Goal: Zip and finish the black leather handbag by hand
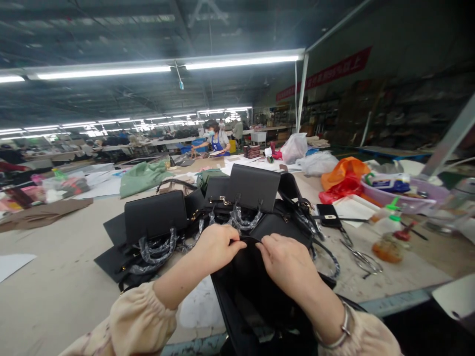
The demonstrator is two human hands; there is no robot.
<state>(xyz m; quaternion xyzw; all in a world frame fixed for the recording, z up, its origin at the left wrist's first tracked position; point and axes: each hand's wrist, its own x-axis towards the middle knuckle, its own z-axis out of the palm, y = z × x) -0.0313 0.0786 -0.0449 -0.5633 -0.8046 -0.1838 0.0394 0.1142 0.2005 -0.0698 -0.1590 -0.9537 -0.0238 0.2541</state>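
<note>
A black handbag (256, 296) is in front of me at the table's near edge, its dark inside facing up. My left hand (218, 247) pinches its far rim between thumb and fingers. Close beside it, my right hand (284, 259) grips the same rim, fingers curled over the edge. Just beyond my hands lies a heap of similar black handbags, among them one standing up (254, 185) and another at the left (156, 215). Their handles (158, 249) are wrapped in clear plastic film. What lies inside the bag I hold is too dark to make out.
Right of the bags are a phone (328, 215), scissors (361, 259), and a bottle of amber liquid (388, 249). Behind them stands a purple basket (430, 200). A green cloth bag (144, 175) lies at the back left. A co-worker (217, 138) is across the table.
</note>
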